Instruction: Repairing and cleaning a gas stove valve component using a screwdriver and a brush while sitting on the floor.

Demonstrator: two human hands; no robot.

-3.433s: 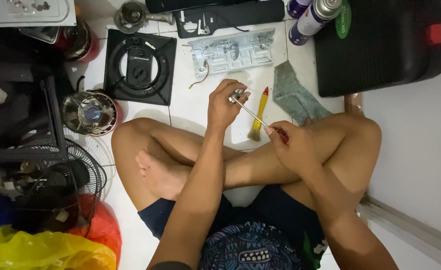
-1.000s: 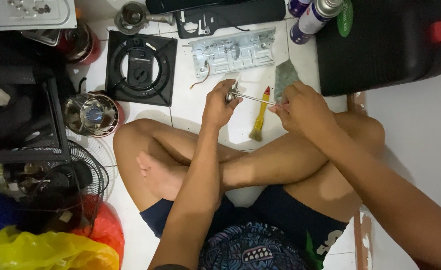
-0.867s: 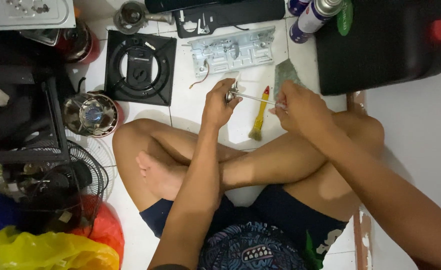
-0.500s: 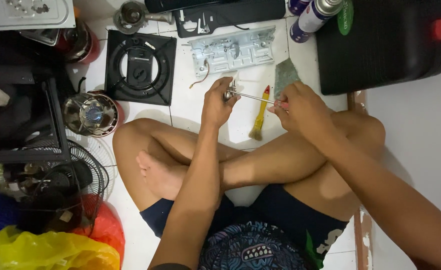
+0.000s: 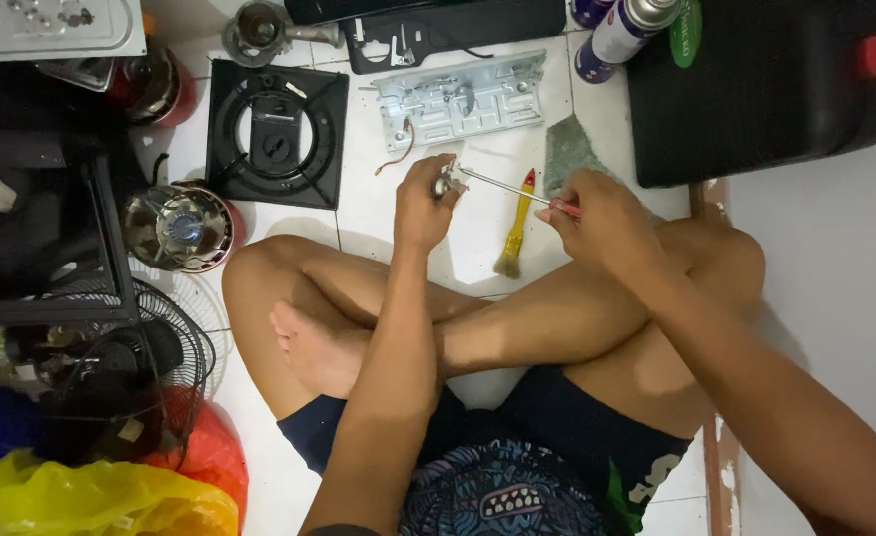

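— While the person sits cross-legged on the white tile floor (image 5: 477, 238), where is the work, taking the yellow-handled brush (image 5: 513, 230) as our mark?
— Just left of the brush's red tip, the left hand (image 5: 423, 203) is closed around a small metal part (image 5: 445, 182), pinched at the fingertips.
— And the tool?
— A thin screwdriver (image 5: 505, 186) runs from that part rightward and slightly down, crossing above the brush's tip. Its long axis is nearly level.
— Who has the handle?
— Right of the brush, the right hand (image 5: 597, 220) is curled shut around the reddish handle end. The left hand is nearer the part; the shaft bridges the two hands.
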